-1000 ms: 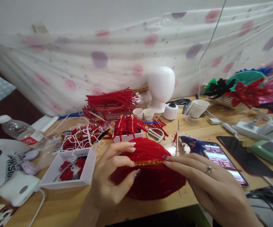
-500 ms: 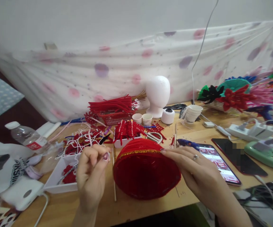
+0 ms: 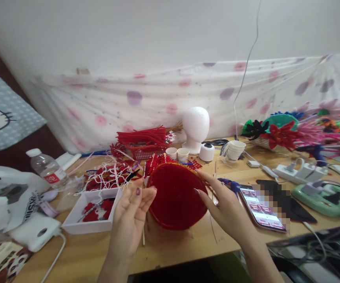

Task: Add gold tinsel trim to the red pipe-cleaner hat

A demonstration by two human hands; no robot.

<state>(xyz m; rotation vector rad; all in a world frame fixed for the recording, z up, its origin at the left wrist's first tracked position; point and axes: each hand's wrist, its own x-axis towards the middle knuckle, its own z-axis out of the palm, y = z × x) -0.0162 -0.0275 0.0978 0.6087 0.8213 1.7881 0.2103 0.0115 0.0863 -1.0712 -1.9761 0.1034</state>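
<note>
A red velvety, bowl-shaped piece (image 3: 177, 196) with gold trim on its far edge stands near the table's front, its hollow facing me. My right hand (image 3: 224, 204) grips its right rim, thumb inside and fingers outside. At the left rim is my left hand (image 3: 133, 210), palm partly up, with fingers loosely curled and apart; nothing shows in it. Behind the piece lie red fringed parts with pearls (image 3: 155, 163), partly hidden by it.
A white tray (image 3: 87, 228) with red flowers sits left, near a bottle (image 3: 48, 169). Behind are a red basket (image 3: 146, 151), paper cups (image 3: 183, 154) and a foam head (image 3: 196, 127). Right are a glue gun (image 3: 230, 184), a lit phone (image 3: 262, 208) and a power strip (image 3: 299, 171).
The red piece has tipped so more of its inside faces me. My right thumb has moved inside the rim. My left hand has opened from a pinch and come nearer the piece. The view has shifted.
</note>
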